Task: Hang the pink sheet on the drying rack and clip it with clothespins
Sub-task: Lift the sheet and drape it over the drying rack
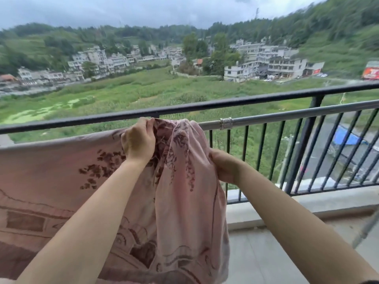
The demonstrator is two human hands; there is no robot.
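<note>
The pink sheet [51,181], printed with dark red flowers and buildings, hangs over the silver drying-rack bar [287,115]. It lies spread flat on the left and bunched in folds at its right end. My left hand [138,139] grips the bunched cloth at the top of the bar. Lower and to the right, my right hand [223,167] holds the hanging right edge of the sheet. The bar under the sheet is hidden. No clothespins are in view.
A black balcony railing [225,103] runs just behind the bar, with vertical bars on the right. A low concrete curb [266,210] lines the tiled floor. A grey rack leg [367,228] slants at the right edge. Beyond lie fields and buildings.
</note>
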